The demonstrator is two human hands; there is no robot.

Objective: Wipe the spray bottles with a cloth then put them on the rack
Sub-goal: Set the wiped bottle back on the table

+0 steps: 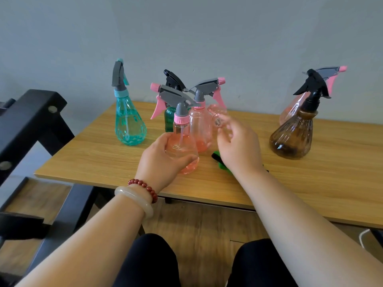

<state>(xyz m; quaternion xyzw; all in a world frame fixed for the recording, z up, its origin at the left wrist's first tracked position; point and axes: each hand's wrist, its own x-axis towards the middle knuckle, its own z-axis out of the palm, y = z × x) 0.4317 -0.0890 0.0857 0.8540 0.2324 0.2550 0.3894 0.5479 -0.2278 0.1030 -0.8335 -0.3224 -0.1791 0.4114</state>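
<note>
My left hand (161,160) grips the round belly of a pink spray bottle (181,141) with a grey head, standing near the front of the wooden table (93,154). My right hand (238,148) hovers just right of it, fingers loosely spread and blurred, holding nothing. Under that hand lies a green cloth (285,166) with a dark edge, mostly hidden. Behind stand a second pink bottle (200,129), a third pink one (217,114) partly hidden, and a dark green bottle (170,118) with a black head.
A teal bottle (128,123) stands at the left of the table. At the right stand a brown bottle (294,135) and a pink one (292,108) behind it. A black rack (31,125) with wooden shelves is left of the table. A grey wall rises behind.
</note>
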